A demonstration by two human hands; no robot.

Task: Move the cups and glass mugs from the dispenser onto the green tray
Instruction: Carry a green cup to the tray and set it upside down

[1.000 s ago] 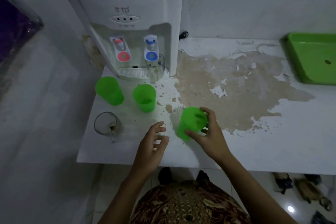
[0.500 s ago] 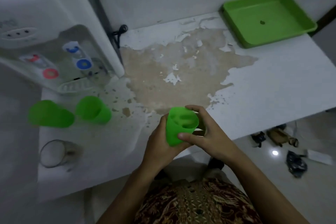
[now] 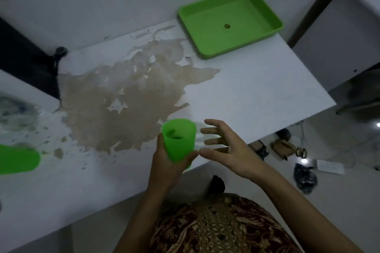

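My left hand grips a green plastic cup upright from below, over the near edge of the white counter. My right hand hovers just right of the cup with fingers spread, touching nothing. The green tray sits at the counter's far right corner against the wall, holding only a small dark spot. A second green cup shows blurred at the left edge. The dispenser is only a white sliver at the left.
A large brown patch of peeled surface covers the counter's middle. A black cable runs along the wall at the left. Shoes and a power strip lie on the floor to the right, beyond the counter's edge.
The cup passed from my right hand into my left; my right hand let go and opened. The view swung right, so the dispenser and other cups slid out at the left.
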